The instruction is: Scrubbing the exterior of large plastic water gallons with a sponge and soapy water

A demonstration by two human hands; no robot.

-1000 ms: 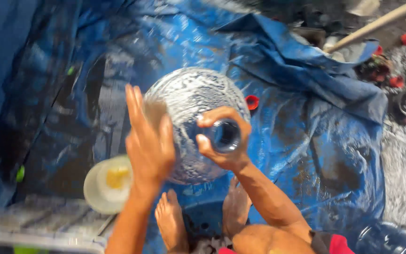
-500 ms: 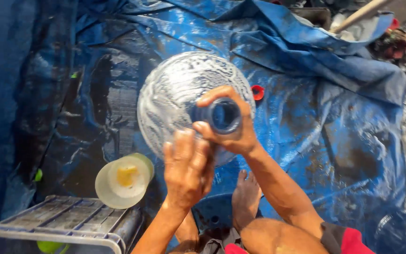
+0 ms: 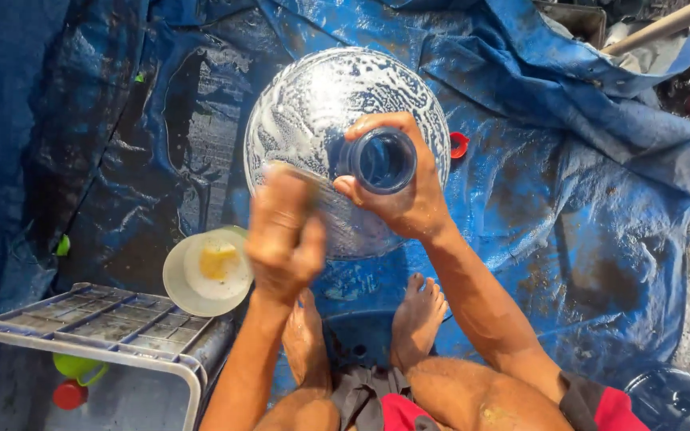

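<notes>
- Soapy water jug [image 3: 313, 120], large, clear and round-bodied, lies on the wet blue tarp [image 3: 584, 239] in the middle of the scene, just beyond the person's bare feet [image 3: 417, 315].
- Its long axis points toward the camera: the open neck [image 3: 382, 160] faces up and near, and the suds-streaked body bulges away behind it.
- Right hand [image 3: 405, 187] is closed around the neck, thumb and fingers wrapping the rim, so it is the hand steadying the jug.
- Left hand [image 3: 281, 235] sits against the jug's near left flank, blurred; it seems loosely cupped on the soapy wall, and whether it grips a sponge or cloth cannot be told.
- From the left hand the jug lies far and slightly right; the right hand is already on it.
- Left and near, a pale round bowl [image 3: 205, 271] holds something yellow, resting at the corner of a grey plastic crate [image 3: 81, 335].
- Small red cap [image 3: 458, 145] lies on the tarp just right of the jug.
</notes>
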